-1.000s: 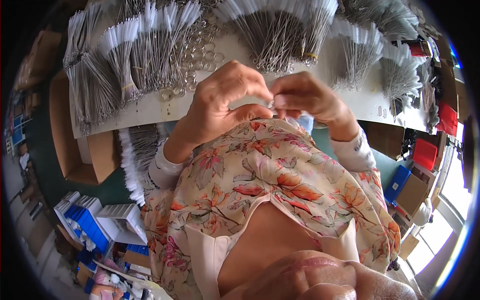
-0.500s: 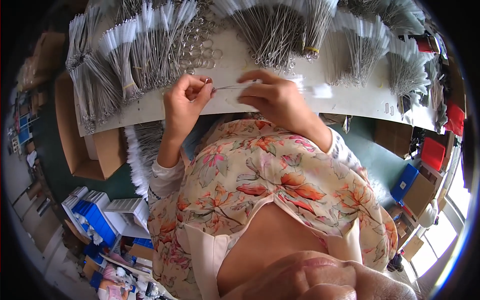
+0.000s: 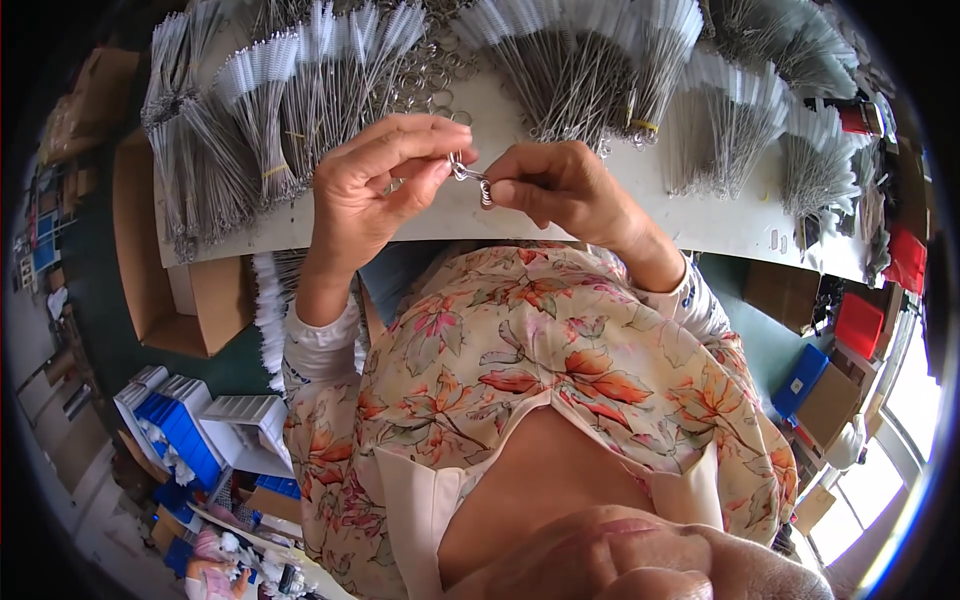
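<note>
Floral blouse (image 3: 540,370) nearest, both forearms raised over the table edge. Left hand (image 3: 375,185) and right hand (image 3: 560,185) meet above the white table (image 3: 700,215), each pinching one end of a small metal ring (image 3: 470,175) between thumb and fingertips. Other fingers curled. Beyond: loose rings (image 3: 425,75) piled on the table, then wire brush bundles (image 3: 570,60) fanned along the far side.

Two hands (image 3: 380,190), one metal ring (image 3: 470,175), at least seven brush bundles (image 3: 570,60).
</note>
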A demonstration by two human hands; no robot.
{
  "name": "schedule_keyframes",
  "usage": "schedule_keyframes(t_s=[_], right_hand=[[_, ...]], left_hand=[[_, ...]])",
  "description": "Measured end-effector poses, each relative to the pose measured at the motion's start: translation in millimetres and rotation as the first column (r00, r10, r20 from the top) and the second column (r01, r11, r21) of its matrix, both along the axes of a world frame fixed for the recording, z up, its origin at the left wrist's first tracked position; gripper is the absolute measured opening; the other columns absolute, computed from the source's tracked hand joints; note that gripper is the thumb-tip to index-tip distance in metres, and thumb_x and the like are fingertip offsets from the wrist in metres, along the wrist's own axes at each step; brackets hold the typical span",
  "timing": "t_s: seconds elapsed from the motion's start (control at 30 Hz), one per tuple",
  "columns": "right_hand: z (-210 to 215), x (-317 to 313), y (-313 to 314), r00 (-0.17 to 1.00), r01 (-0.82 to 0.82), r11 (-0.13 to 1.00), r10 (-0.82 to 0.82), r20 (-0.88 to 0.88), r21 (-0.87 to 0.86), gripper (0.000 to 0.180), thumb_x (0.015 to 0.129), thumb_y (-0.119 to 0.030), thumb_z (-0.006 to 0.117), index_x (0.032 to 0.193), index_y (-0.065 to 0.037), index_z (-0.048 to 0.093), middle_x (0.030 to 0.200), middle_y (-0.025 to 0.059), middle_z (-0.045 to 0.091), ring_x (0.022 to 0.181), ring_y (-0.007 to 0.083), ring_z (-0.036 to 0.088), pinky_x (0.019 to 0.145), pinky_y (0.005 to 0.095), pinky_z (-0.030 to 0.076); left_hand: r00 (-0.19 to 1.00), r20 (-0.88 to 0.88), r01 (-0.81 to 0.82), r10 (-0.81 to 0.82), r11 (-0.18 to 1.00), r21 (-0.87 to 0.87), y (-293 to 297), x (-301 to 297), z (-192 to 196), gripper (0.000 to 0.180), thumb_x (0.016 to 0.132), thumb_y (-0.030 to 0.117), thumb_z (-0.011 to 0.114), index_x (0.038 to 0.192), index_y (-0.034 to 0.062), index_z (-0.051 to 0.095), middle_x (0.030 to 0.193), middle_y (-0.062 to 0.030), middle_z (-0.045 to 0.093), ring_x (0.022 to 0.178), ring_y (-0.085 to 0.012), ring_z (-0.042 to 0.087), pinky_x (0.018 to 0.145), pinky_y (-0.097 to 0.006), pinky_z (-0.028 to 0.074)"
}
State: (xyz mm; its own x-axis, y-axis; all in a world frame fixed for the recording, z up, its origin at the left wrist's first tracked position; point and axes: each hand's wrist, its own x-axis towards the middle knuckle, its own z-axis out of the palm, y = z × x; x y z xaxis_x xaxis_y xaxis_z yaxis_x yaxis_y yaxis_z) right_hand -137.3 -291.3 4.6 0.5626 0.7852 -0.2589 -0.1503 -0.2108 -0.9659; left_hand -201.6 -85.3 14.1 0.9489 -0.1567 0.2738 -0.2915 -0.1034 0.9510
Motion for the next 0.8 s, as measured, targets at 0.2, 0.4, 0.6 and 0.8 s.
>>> schedule_keyframes(t_s=[0.2,0.4,0.6,0.8], right_hand=[[18,10,3,0.959,0.079,0.975,-0.017,-0.283,0.207,0.019,0.083,-0.021,0.065,0.089,-0.003,0.067,0.069,-0.0009,0.059,0.053,0.0044,0.049,0.046,0.0177,0.037],[38,10,16,0.971,0.238,0.915,-0.223,-0.084,0.326,0.019,0.083,-0.022,0.065,0.089,-0.004,0.068,0.074,0.0009,0.060,0.055,0.0048,0.049,0.047,0.0184,0.038],[51,12,20,0.975,0.223,0.914,-0.211,-0.071,0.340,0.017,0.082,-0.020,0.067,0.087,-0.004,0.068,0.068,-0.0006,0.060,0.055,0.0034,0.048,0.048,0.0183,0.039],[50,16,14,0.976,0.198,0.917,-0.216,0.014,0.346,0.014,0.082,-0.013,0.065,0.089,-0.001,0.064,0.068,-0.0001,0.058,0.052,0.0034,0.049,0.044,0.0163,0.038]], left_hand=[[0.962,0.123,-0.230,0.243,0.967,-0.112,-18,3,5,0.027,0.073,-0.014,0.059,0.099,-0.0077,0.061,0.099,-0.0152,0.063,0.083,-0.0185,0.065,0.073,-0.025,0.056],[0.817,0.477,-0.397,0.325,0.916,0.055,-17,10,20,0.030,0.069,-0.011,0.064,0.098,-0.0051,0.063,0.092,-0.0149,0.065,0.075,-0.0175,0.066,0.065,-0.024,0.056],[0.798,0.520,-0.433,0.304,0.890,0.144,-21,11,31,0.030,0.068,-0.010,0.065,0.097,-0.0040,0.064,0.091,-0.0140,0.066,0.075,-0.0173,0.066,0.065,-0.024,0.056],[0.838,0.479,-0.353,0.263,0.929,0.107,-20,12,38,0.028,0.068,-0.011,0.065,0.095,-0.0040,0.065,0.090,-0.0134,0.066,0.076,-0.0159,0.065,0.065,-0.024,0.056]])
